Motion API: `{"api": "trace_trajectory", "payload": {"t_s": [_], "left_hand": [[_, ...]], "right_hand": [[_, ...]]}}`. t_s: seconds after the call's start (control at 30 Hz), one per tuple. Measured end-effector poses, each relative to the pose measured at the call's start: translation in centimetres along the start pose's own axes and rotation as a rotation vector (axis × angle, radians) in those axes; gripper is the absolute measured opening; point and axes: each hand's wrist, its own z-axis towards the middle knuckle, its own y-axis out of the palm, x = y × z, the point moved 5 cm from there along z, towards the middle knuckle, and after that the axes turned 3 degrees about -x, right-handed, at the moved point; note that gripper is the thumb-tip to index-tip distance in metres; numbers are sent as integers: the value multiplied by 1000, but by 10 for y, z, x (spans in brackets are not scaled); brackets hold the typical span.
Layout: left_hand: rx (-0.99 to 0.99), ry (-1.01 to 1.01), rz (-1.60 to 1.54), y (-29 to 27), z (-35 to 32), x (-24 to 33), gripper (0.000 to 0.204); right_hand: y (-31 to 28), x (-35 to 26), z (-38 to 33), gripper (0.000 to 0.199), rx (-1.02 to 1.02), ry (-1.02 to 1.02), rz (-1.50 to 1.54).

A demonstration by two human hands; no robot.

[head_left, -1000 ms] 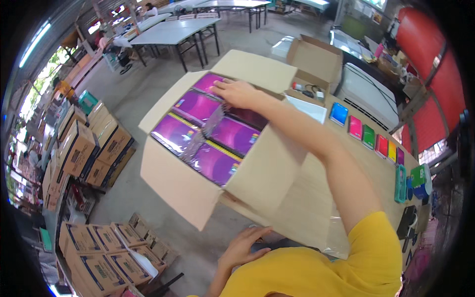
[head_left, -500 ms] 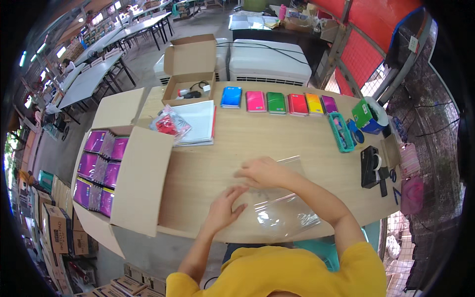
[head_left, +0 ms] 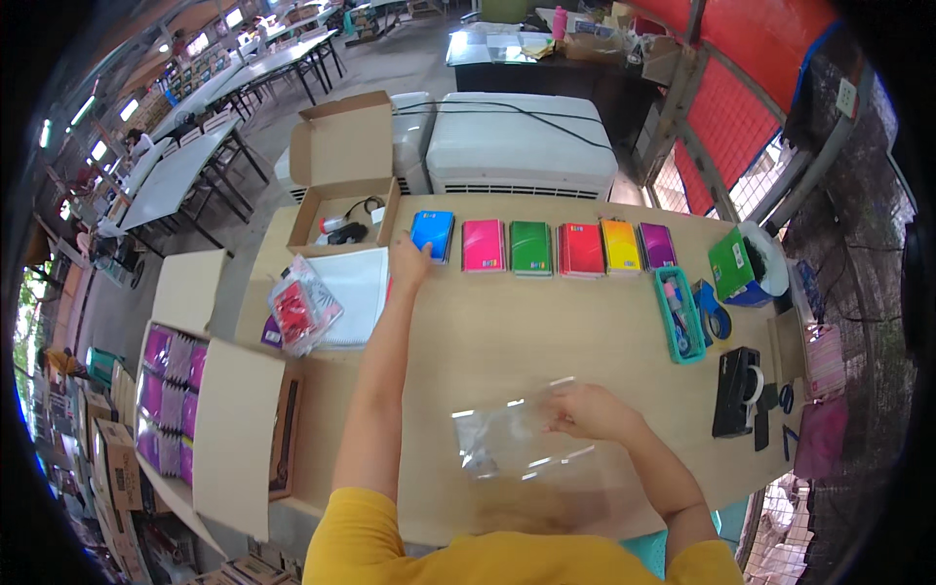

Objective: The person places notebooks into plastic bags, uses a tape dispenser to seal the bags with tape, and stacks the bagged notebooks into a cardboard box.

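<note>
A row of notebooks in different colours lies along the far part of the table, the blue notebook [head_left: 435, 232] at its left end. My left hand [head_left: 411, 259] reaches out to that blue one, fingers parted at its near left corner. Closer to me, my right hand [head_left: 585, 413] has its fingers closed at the edge of a clear plastic bag [head_left: 497, 439]. The bag is see-through, so its outline is hard to follow. Beside the blue notebook are a pink notebook [head_left: 483, 246] and a green notebook [head_left: 531, 248].
At left stands an open carton [head_left: 234, 439] of purple notebooks. A small open box [head_left: 304, 219] sits at the far left, near white paper [head_left: 356, 292] and a bag with red contents [head_left: 294, 310]. On the right are a teal basket [head_left: 694, 341] and a tape dispenser [head_left: 733, 395].
My left hand has gone from the plastic bag to the blue notebook at the far side. My right hand has shifted to the right and now grips the bag's edge.
</note>
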Motion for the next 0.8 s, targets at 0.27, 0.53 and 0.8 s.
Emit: {"api": "trace_trajectory", "payload": {"t_s": [0.27, 0.53, 0.8], "left_hand": [[-150, -217, 39, 54, 81, -17, 74], [-356, -279, -1199, 23, 31, -30, 56], [-460, -431, -1748, 18, -98, -36, 63]], "right_hand": [[-1, 77, 111, 33, 140, 159, -37], [-15, 145, 294, 48, 826, 98, -354], [-24, 135, 283, 38, 692, 46, 88]]}}
